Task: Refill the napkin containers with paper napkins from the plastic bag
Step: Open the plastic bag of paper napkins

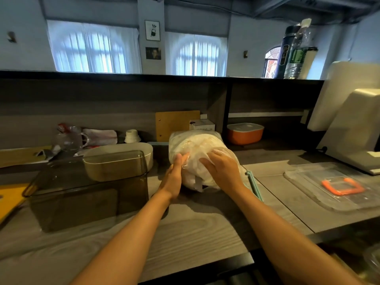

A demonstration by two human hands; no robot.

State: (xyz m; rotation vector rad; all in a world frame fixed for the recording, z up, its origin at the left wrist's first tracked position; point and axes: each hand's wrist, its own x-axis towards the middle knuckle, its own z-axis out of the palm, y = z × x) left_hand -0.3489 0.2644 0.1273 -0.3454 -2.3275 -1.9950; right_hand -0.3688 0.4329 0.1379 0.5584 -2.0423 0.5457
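On the grey counter [195,229], centre-far, the napkin bag [195,153] is pressed between the flat left hand [174,175] & spread right hand [222,169], neither gripping; judged light, soft, slippery, best taken at its near mouth; container [82,194] left.

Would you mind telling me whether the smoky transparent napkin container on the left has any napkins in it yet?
Empty, it seems: through the smoky transparent napkin container's walls only grey wooden counter shows, no white paper.
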